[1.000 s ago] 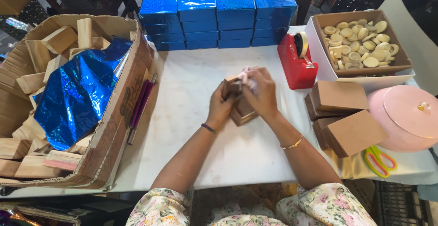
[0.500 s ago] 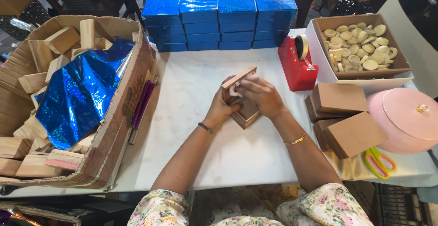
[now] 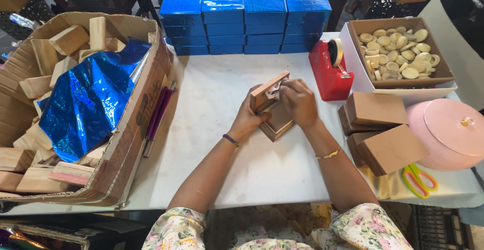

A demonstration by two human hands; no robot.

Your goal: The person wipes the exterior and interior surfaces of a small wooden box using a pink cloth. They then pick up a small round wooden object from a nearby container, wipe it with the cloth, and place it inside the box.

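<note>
At the middle of the white worktop [image 3: 212, 103] you have a small brown wooden box with a hinged lid [image 3: 275, 114]; its base rests on the surface and its lid stands tilted up on the left side. Your left hand [image 3: 247, 121] grips the lid and the box's left edge, fingers closed around them. Your right hand [image 3: 298, 101] presses down over the open top, fingers curled onto something pale inside that I cannot make out.

It looks stiff and light, with hard corners and a smooth face that could slip, and the hinge is probably its weak point. Hold it by the base walls, not by the lid alone.

By count: 1 box in hand; at least 3 plain brown boxes [image 3: 375, 109] stacked at your right; 4 columns of shiny blue wrapped boxes [image 3: 244, 23] at the far edge; 1 red tape dispenser [image 3: 330, 71]; 1 tray of pale round pieces [image 3: 401, 53], too many to count; 1 pink round lidded container [image 3: 451, 131]; 1 pair of scissors [image 3: 418, 179]; 1 cardboard carton [image 3: 131, 144] of wooden blocks and blue foil at your left.
</note>
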